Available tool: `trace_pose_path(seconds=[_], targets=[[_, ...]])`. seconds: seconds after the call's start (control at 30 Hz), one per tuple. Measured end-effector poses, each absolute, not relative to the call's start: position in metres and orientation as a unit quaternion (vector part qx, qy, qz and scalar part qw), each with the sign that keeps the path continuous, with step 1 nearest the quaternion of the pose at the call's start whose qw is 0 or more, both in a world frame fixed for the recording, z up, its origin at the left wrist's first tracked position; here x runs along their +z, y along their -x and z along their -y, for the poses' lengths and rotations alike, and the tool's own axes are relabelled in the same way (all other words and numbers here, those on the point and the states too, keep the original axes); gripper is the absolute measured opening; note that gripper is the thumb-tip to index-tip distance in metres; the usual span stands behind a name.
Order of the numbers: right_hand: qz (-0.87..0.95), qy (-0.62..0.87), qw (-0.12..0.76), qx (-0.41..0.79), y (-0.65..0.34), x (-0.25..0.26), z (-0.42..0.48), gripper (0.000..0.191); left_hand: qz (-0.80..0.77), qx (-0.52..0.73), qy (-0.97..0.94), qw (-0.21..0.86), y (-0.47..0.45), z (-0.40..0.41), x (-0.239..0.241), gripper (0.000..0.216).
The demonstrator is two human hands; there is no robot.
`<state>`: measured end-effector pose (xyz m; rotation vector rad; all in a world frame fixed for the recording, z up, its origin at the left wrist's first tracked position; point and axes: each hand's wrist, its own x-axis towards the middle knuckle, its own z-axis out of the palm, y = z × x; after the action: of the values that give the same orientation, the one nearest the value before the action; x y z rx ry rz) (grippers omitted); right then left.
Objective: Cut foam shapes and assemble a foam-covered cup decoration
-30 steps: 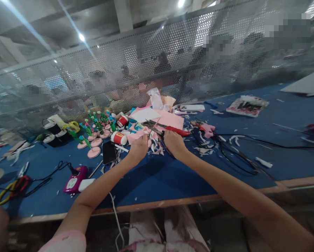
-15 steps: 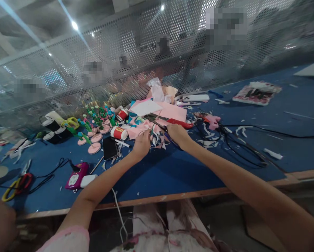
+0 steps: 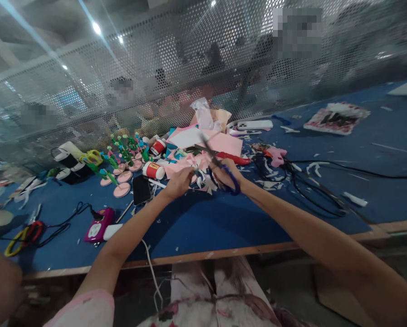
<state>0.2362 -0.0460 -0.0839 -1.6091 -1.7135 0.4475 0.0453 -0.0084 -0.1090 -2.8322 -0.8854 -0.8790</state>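
Head view: I saw the scissors (image 3: 210,149) had swung steeper, blades apart from the left hand (image 3: 180,181), so snipping seemed paused. The right hand (image 3: 232,170) gripped them over pink paper scraps (image 3: 200,160); the left hand's fingers were pinched together, on what I couldn't tell.

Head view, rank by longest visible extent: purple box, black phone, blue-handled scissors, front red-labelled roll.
1. Blue-handled scissors, though motion-blurred
2. Purple box
3. Black phone and front red-labelled roll: too alike in length to rank
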Motion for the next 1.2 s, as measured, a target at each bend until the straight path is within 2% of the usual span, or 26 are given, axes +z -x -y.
trace_pose_path(seconds=[0.1, 0.2, 0.27, 0.43, 0.6, 0.97, 1.1, 1.2], targets=[[0.623, 0.641, 0.394, 0.214, -0.248, -0.088, 0.038, 0.057, 0.241, -0.277, 0.930, 0.008, -0.049, 0.015, -0.108, 0.029], [0.640, 0.699, 0.292, 0.127, -0.263, -0.089, 0.029, 0.054, 0.320, -0.314, 0.893, -0.034, -0.053, 0.015, -0.103, 0.029], [0.656, 0.705, 0.254, 0.093, -0.268, -0.089, 0.025, 0.044, 0.385, -0.315, 0.863, -0.087, -0.054, 0.012, -0.098, 0.025], [0.681, 0.705, 0.191, 0.047, -0.267, -0.090, 0.022, 0.031, 0.439, -0.323, 0.805, -0.234, -0.056, 0.008, -0.095, 0.018], [0.686, 0.713, 0.147, 0.006, -0.265, -0.093, 0.023, 0.029, 0.453, -0.339, 0.776, -0.278, -0.055, 0.008, -0.102, 0.016], [0.674, 0.733, 0.094, -0.023, -0.259, -0.096, 0.036, 0.031, 0.427, -0.399, 0.714, -0.386, -0.056, 0.002, -0.113, 0.013], [0.625, 0.773, 0.104, -0.020, -0.259, -0.091, 0.039, 0.033, 0.381, -0.455, 0.632, -0.498, -0.057, -0.001, -0.107, 0.024], [0.599, 0.791, 0.122, -0.018, -0.257, -0.087, 0.040, 0.038, 0.336, -0.517, 0.574, -0.539, -0.058, -0.003, -0.101, 0.036]])
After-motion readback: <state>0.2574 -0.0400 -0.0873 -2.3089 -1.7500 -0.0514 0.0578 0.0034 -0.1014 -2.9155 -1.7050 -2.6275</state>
